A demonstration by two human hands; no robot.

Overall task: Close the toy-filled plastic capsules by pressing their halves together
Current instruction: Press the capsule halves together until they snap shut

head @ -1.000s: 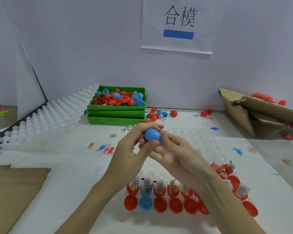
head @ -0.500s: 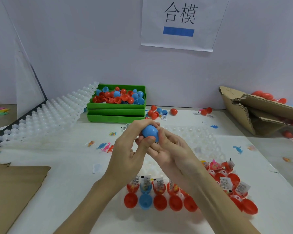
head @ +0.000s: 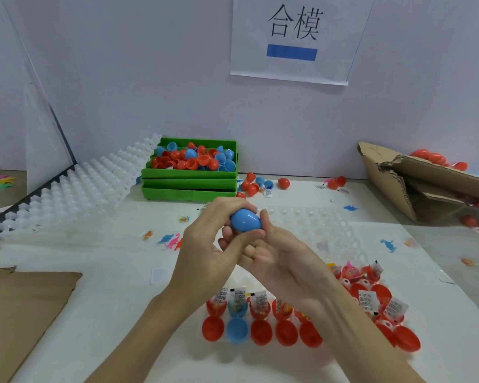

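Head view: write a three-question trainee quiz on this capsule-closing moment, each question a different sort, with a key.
1. True or false: the blue capsule is held by both the left hand and the right hand.
2. The green bin at the back holds: A) loose red and blue capsule halves, B) paper labels only, C) nothing visible.
3. Fill in: in the nearest row of open capsule halves, one is blue and the other visible ones are ____.

Key: 1 true; 2 A; 3 red.

We see a glossy, smooth plastic blue capsule, translucent plastic trays, and rough matt cardboard.
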